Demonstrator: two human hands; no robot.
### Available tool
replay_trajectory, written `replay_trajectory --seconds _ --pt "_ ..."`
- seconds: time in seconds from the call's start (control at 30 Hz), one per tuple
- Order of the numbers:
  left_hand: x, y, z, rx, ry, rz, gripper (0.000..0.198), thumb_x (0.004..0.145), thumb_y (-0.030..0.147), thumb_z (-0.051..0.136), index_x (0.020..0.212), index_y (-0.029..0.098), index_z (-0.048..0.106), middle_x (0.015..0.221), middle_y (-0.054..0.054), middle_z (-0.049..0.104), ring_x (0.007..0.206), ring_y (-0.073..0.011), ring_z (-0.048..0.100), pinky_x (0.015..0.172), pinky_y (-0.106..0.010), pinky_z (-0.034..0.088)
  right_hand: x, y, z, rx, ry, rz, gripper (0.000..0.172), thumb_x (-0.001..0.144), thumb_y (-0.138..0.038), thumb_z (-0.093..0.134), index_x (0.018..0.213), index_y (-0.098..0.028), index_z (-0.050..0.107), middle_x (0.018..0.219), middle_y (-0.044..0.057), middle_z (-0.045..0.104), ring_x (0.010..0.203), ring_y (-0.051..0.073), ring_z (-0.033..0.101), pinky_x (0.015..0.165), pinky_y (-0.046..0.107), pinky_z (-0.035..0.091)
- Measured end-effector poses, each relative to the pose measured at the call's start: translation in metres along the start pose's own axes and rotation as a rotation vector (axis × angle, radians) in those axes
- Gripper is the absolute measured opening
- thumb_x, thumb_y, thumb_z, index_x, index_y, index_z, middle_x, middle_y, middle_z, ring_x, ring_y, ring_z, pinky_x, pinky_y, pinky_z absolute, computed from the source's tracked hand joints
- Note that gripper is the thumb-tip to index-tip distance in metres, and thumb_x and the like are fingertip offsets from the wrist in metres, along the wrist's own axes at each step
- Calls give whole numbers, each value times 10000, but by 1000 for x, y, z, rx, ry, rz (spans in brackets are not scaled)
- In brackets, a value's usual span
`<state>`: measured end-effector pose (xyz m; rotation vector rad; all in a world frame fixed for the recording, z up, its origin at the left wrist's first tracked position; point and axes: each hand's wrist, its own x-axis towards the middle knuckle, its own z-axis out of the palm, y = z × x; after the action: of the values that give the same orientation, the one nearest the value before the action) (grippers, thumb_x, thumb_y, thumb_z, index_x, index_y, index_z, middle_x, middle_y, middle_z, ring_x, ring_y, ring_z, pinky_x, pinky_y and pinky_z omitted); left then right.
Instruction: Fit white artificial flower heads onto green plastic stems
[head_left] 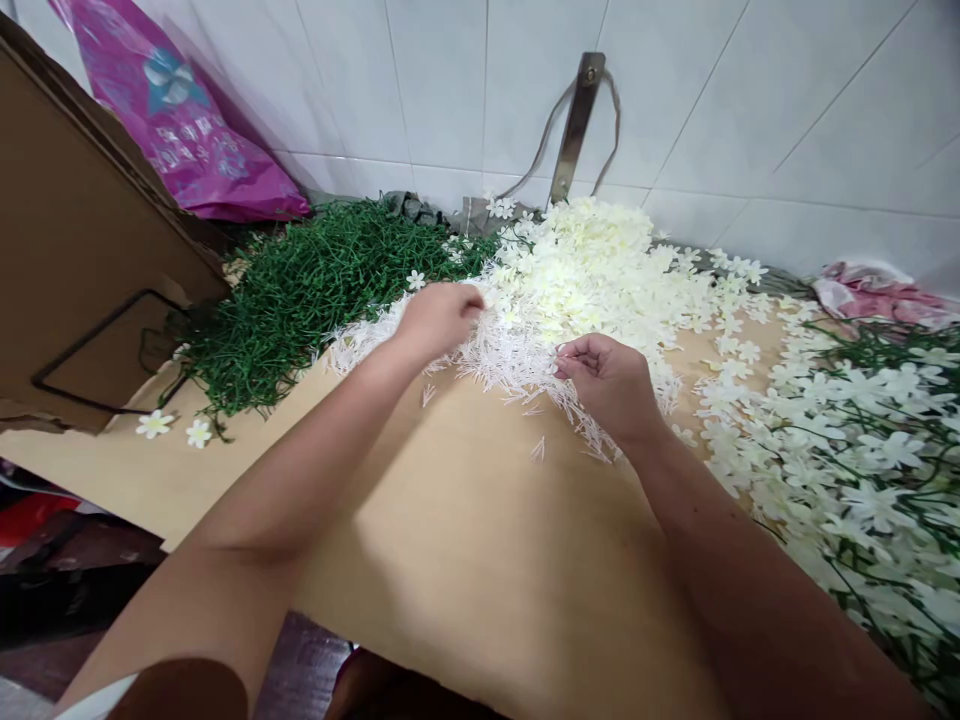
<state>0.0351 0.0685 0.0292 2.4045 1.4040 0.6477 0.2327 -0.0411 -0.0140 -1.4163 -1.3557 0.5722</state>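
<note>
left hand [439,318]: palm down, fingers curled into the heap of white plastic sprigs [495,355]; fingertips buried, can't tell if it grips anything
right hand [609,385]: loosely fisted, thumb and forefinger pinched on the near edge of the same heap, one thin sprig between the tips
sprigs: thin, spiky, stiff-looking, translucent white; heap lies between both hands and fans toward the body, too many to count; 2 strays lie on bare board just below the hands
board [465,540]: tan, flat, matte, smooth; open stretch between the forearms, near edge cuts diagonally under the left elbow with a drop to dark floor past it
beyond the hands: mound of cream petals [592,255], soft fabric look, star shaped, uncountable, touching the sprig heap and spreading past the right hand
beyond and outboard of the left hand: tangle of green stems [300,290], wiry plastic, 1 flower on top; 2 loose flowers [176,428] near the board's left edge
outboard of the right hand: finished flowers [862,450] on green stems, dense mat running off the board's right edge
left side blocked by a brown cardboard box [75,220]; 1 glossy magenta bag [187,120] behind it
back limit: white tiled wall [750,100], 1 metal bracket [577,115] on it; crumpled pink bag [870,290] far right
</note>
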Motion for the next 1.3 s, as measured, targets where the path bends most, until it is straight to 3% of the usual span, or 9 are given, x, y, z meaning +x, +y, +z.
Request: replay_trajectory --seconds 0.07,0.17,0.33,0.57,0.7,0.83,1.03,1.2,1.3 --pt "8 -34 -12 260 94 -167 276 785 191 484 939 208 712 1028 -99 695 959 -284 627 819 -396 442 1 1 -1 1 9 -26 38 727 -199 602 691 -186 597 671 11 651 632 158 643 633 328 528" --pt "12 -78 -23 518 78 -324 305 764 217 511 990 163 709 1130 -182 640 1077 -372 568 868 -470 415 2 2 -1 1 6 -79 40 732 -192 596 693 -186 593 696 21 654 644 159 634 665 353 535" --pt "11 -99 -28 566 79 -283 251 766 249 505 887 187 715 1043 -160 671 1035 -348 587 860 -450 414 2 3 2 5 -6 -104 42 738 -188 589 699 -180 575 712 26 645 640 152 621 677 371 538" --pt "15 -70 -68 299 338 -353 202 785 338 551 854 211 693 776 -75 673 822 -266 603 754 -362 427 2 -3 3 176 4 -35 82 690 -202 646 698 -169 572 752 20 616 634 130 619 625 323 540" --pt "10 -57 -82 183 357 -253 210 791 283 562 880 146 693 710 -49 635 729 -187 567 746 -329 426 2 -6 4 229 3 -15 90 677 -193 659 691 -161 575 745 12 612 616 110 615 599 284 529" --pt "3 -40 -81 -224 377 -182 198 725 193 628 895 102 675 649 -19 606 637 -126 544 657 -273 434 2 -13 3 325 5 -24 100 651 -176 680 671 -154 585 761 5 607 644 94 617 620 260 547" --pt "-21 3 -58 -732 113 -130 157 632 205 731 768 131 705 629 -13 635 596 -94 547 610 -236 450 3 -26 1 524 -52 82 204 584 -224 770 645 -148 590 615 -29 608 524 79 606 567 249 551" --pt "-37 29 -22 -946 -207 -118 231 587 265 784 761 128 717 641 -12 652 599 -85 553 632 -236 451 -1 -28 8 763 -137 176 361 495 -331 855 649 -159 578 577 -53 613 520 64 601 578 233 556" --pt "-42 39 -6 -989 -262 -91 222 606 299 776 703 121 686 603 0 627 584 -79 537 630 -231 436 -3 -26 13 841 -189 220 402 468 -354 872 651 -161 571 566 -62 616 516 58 602 565 211 537"
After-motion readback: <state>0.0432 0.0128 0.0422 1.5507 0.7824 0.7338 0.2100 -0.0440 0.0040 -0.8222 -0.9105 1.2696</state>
